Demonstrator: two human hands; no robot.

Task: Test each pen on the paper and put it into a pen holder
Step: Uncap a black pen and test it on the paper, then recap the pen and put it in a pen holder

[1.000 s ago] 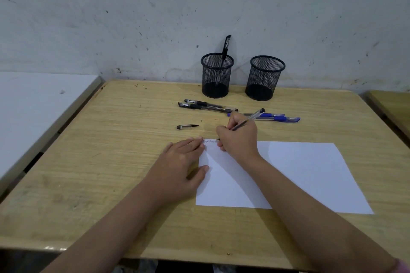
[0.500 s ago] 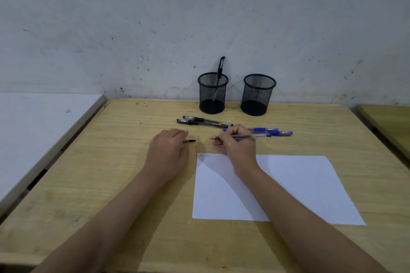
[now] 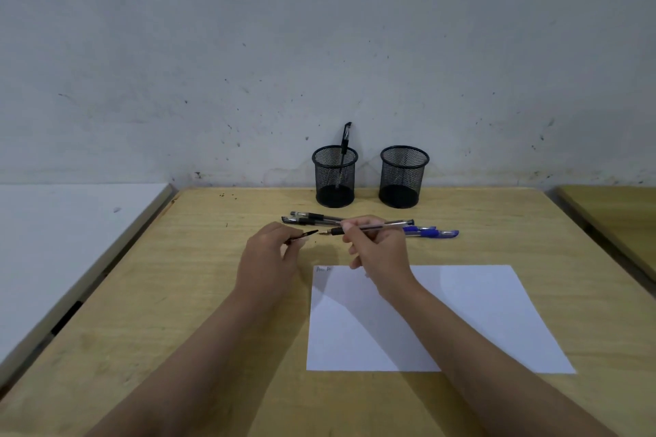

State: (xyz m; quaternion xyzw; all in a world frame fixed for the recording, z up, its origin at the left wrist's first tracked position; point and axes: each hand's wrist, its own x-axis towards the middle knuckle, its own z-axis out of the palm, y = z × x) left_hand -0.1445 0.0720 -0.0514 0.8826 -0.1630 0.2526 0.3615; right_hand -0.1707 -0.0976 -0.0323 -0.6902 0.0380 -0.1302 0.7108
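I've lifted my right hand (image 3: 376, 248) off the paper (image 3: 426, 323); it grips the pen (image 3: 369, 228) level above the tabletop's middle, while my left hand (image 3: 273, 252) now pinches the cap (image 3: 303, 237). Capping comes next, I judge.

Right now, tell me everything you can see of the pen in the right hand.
The pen has a clear barrel, a dark section near its bare tip and a dark rear end. It is uncapped and lies nearly level above the desk, tip pointing left. The right hand pinches its front half. Its tip nearly meets the black cap pinched by the left hand; they look just apart.
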